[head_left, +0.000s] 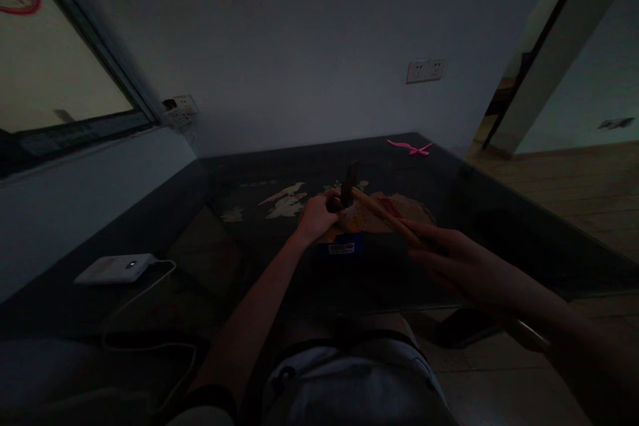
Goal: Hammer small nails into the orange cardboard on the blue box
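Observation:
In dim light, my right hand (444, 253) is closed around the wooden handle of a hammer (382, 212). The dark hammer head (350, 185) is at the fingers of my left hand (319, 214). Those fingers are curled in, with a small dark shape between them that I cannot make out. Under both lies a flat brown piece of cardboard (417, 211) with a red patch. A blue printed piece (344, 244) with a white label is at its near edge.
A dark glossy table (279, 266) with a bird picture (287, 203) stands against the wall. A white power bank (116, 269) with a cable lies left. A pink strip (412, 148) lies at the back right. Wall sockets (426, 71) are above the table.

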